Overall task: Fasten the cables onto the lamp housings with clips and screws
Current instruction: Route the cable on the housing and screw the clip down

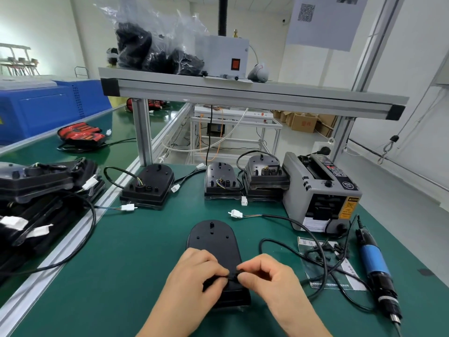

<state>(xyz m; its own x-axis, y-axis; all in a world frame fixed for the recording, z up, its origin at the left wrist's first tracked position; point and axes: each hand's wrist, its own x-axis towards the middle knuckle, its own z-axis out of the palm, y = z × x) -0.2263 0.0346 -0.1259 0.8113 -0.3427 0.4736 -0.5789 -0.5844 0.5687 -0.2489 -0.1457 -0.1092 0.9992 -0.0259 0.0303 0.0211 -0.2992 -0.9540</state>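
A black lamp housing (213, 239) lies back-up on the green mat in front of me. My left hand (198, 269) and my right hand (263, 271) meet over its near end, and both pinch a small black clip (232, 277) on the cable there. The black cable (291, 251) loops off to the right and ends in a white connector (236, 213). My fingers hide most of the clip. A blue electric screwdriver (375, 266) lies at the right. Loose black clips and screws (325, 251) sit on a paper sheet beside it.
Three more housings (148, 186), (222, 181), (266, 175) with cables stand further back. A grey tape dispenser (320, 193) stands at the right. A stack of housings (36, 190) fills the conveyor at the left. An aluminium shelf (243, 93) spans overhead.
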